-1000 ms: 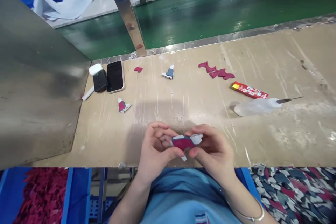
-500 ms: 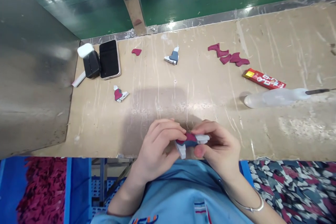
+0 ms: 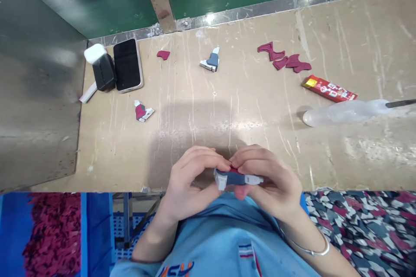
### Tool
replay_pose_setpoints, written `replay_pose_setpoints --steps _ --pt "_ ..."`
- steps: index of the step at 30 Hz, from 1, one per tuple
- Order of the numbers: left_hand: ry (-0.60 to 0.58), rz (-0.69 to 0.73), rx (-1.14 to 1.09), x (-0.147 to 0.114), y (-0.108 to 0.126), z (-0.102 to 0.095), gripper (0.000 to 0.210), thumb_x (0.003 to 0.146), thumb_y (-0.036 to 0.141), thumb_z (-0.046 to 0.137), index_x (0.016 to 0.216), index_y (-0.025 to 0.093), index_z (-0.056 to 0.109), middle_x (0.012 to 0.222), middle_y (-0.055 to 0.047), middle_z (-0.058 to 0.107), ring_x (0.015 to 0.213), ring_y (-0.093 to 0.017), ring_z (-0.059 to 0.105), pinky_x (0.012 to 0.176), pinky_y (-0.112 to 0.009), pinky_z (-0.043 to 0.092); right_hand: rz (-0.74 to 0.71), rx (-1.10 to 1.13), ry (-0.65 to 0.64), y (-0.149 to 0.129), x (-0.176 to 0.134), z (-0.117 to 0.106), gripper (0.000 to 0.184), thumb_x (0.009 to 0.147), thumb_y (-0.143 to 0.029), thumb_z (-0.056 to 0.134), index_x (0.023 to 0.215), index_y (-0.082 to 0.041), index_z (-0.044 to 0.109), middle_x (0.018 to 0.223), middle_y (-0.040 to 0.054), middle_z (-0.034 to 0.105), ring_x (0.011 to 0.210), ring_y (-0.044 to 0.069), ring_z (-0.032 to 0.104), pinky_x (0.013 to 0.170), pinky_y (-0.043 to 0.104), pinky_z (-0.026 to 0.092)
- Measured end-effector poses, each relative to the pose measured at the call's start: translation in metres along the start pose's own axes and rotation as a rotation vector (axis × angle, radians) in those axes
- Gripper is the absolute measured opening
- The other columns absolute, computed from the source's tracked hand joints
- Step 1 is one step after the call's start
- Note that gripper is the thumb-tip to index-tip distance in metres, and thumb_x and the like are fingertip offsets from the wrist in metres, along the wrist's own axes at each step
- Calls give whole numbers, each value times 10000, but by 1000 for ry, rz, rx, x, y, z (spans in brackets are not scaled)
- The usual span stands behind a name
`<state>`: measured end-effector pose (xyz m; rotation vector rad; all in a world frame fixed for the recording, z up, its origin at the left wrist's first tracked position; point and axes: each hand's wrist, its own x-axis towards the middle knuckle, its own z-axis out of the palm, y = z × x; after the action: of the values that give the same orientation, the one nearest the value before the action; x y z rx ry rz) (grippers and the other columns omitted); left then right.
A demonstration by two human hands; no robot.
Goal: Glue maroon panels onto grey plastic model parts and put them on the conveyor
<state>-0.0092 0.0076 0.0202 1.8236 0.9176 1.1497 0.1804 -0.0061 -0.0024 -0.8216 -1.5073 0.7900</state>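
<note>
Between both hands, over the table's front edge, is a small grey, blue and maroon moulded piece [image 3: 235, 178]. My left hand [image 3: 195, 181] is closed on its left, pale grey end. My right hand [image 3: 268, 179] pinches its right part, thumb below and fingers on top. Fingertips of both hands meet at the maroon top, which they partly cover. Two similar pieces lie on the table: one with a blue side up [image 3: 212, 59], one with a maroon side up [image 3: 141, 111]. A loose maroon piece [image 3: 163, 54] is at the back, and several maroon pieces [image 3: 276, 55] lie farther right.
On the left are a phone [image 3: 128, 65], a black case [image 3: 104, 71] and a metal wall [image 3: 35, 86]. A red packet [image 3: 329, 88] and a translucent bottle [image 3: 344, 113] lie right. Below are a blue bin [image 3: 97, 229] of maroon pieces and a heap of mixed pieces [image 3: 364, 229].
The held piece has tilted, so more of its blue side and less of its maroon top shows. My right fingers have moved left over the top. The camera view has shifted slightly.
</note>
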Motion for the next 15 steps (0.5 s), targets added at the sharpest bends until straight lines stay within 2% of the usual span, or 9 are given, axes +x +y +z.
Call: replay_pose_setpoints --steps 6,9,11,13,15 --pt "34 84 75 0 -2 1 202 860 123 845 998 226 739 942 -17 873 835 -179 819 984 -343 657 -80 -66 -12 0 -2 1 144 1079 -328 694 1043 -193 728 874 62 797 859 191 784 815 313 672" --pt "24 94 92 1 -2 2 204 856 93 830 977 231 742 955 -4 882 817 -172 828 1017 -346 637 -39 -57 -7 -6 -2 2 155 1058 -361 728 1031 -209 714 857 49 792 803 184 789 743 294 679" --pt "-39 61 76 3 -1 2 180 900 115 829 1003 236 744 970 1 882 840 -169 833 1041 -334 627 33 -63 11 -10 -4 0 177 1019 -383 781 1023 -222 708 856 41 791 765 181 792 673 273 677" --pt "-170 27 83 4 -1 -1 193 966 236 828 1139 242 742 1059 -21 879 956 -187 839 1042 -321 630 107 -75 75 -11 -11 -9 184 981 -353 831 1068 -241 714 853 29 795 735 190 798 635 282 683" --pt "-295 10 173 6 -1 -12 426 994 422 800 1359 241 676 1265 -81 839 1175 -232 802 1072 -342 628 160 -112 215 -10 -27 -28 315 904 -327 910 1147 -275 717 810 8 788 663 217 787 585 326 683"
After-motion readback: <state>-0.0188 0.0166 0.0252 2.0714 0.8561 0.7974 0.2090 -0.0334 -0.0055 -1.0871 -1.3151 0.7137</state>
